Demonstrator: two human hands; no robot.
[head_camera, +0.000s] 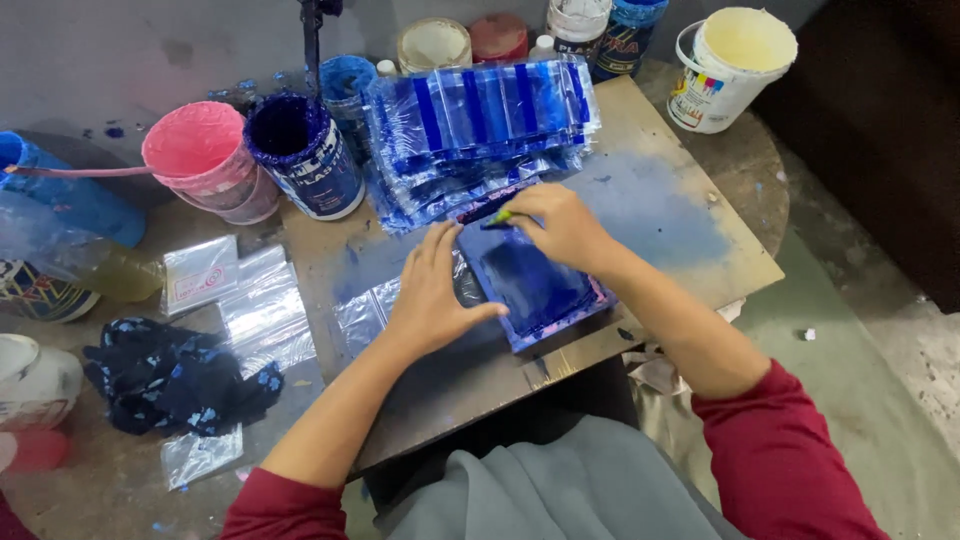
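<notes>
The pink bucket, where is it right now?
In the head view the pink bucket stands at the upper left, just beyond the board's far left corner, touching the blue ink can on its right.

**What surrounds our printing board**

We see a pink-smeared bucket (200, 160) beside a blue ink tub (300, 150) at the board's far left corner. A white bucket (735, 65) with cream-coloured contents stands at the far right. On the floor to our left lie an ink-stained dark rag (175, 380) and several clear plastic bags (260, 310). More lidded jars (435, 45) line the wall.
</notes>
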